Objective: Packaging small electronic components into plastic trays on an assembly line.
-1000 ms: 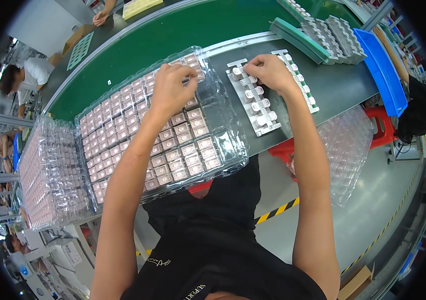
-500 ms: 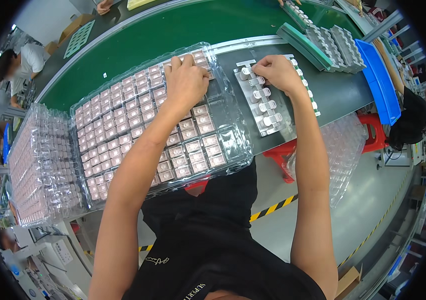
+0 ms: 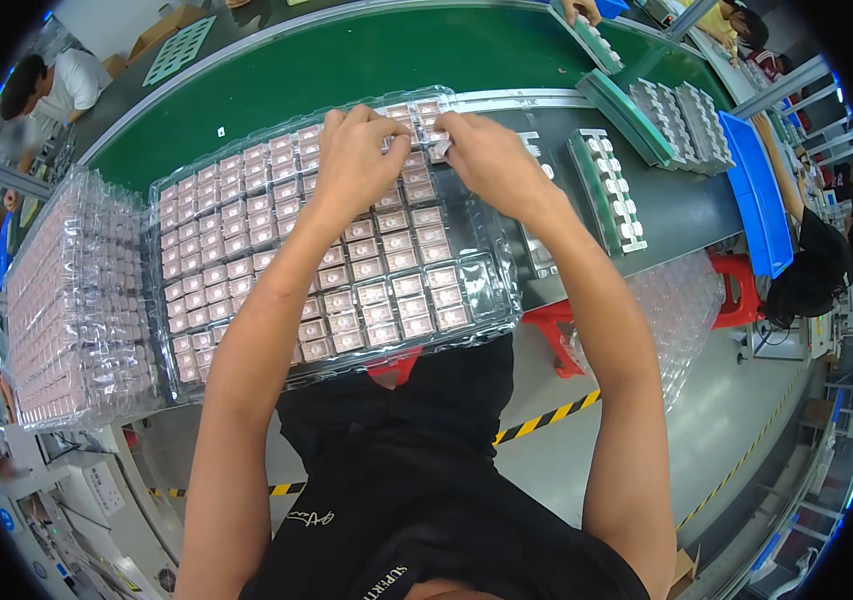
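Observation:
A clear plastic tray (image 3: 494, 312) lies in front of me, its pockets filled with rows of small pale-pink square pieces (image 3: 383, 291). Over its far right part, my left hand (image 3: 354, 160) has its fingers bent together; what they pinch is hidden. My right hand (image 3: 494, 165) grips a small white plastic part (image 3: 440, 149) between thumb and fingers, close to the left fingertips and above the tray. A pale fixture strip (image 3: 538, 255) lies right of the tray, partly covered by my right forearm. Beyond it, a green fixture strip (image 3: 601, 190) carries a row of white parts.
Stacked filled trays (image 3: 81, 300) stand at the left. Green and grey fixtures (image 3: 681, 125) lie at the far right beside a blue bin (image 3: 754, 195). Past the tray runs a green conveyor belt (image 3: 346, 62). A co-worker's hand (image 3: 580, 10) holds a green strip. A red stool (image 3: 736, 290) stands below.
My right hand has left the fixture strip and moved left to the tray with a white part. The left hand stays over the tray. A co-worker's green strip has shifted at the top.

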`<state>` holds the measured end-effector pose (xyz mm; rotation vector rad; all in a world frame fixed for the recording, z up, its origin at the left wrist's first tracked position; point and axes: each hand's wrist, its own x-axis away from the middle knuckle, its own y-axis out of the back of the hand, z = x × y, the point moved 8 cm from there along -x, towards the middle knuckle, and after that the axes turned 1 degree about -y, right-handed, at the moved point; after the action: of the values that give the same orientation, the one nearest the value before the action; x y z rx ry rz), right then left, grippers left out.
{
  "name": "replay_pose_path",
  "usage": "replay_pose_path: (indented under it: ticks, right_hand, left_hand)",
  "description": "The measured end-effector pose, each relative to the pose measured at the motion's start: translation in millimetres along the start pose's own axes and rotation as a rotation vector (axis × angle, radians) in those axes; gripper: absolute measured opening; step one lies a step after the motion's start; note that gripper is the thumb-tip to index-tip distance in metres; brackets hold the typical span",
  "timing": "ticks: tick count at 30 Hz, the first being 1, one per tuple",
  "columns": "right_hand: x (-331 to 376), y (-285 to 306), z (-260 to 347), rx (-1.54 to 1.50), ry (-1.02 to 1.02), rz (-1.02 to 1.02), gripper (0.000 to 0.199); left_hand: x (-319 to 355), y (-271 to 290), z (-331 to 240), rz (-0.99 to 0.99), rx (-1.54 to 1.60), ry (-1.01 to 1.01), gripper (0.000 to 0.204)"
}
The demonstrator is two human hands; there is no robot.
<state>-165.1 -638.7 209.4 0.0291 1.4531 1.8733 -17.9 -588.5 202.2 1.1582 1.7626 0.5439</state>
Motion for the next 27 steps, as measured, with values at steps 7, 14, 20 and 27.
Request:
replay_pose_path:
  ticks: [7,14,20,27]
  right_hand:
    - [0,-23,16,0.145,0.113,0.164,0.02]
    - [3,36,-26,-0.015,-0.142,-0.119,0.012]
    - [32,55,-67,0.091,-0.376,0.027,0.025]
    - [65,80,-91,-0.03,-0.617,-0.049,0.029]
  left_hand:
    - [12,13,13,0.025,0.03,0.041,0.021]
    - [9,-2,-12,0.049,-0.007,-0.096,0.016]
    - [4,-42,-34,0.101,-0.153,-0.204,0.013]
    - [-7,-46,-44,0.012,-0.177,-0.178,0.016]
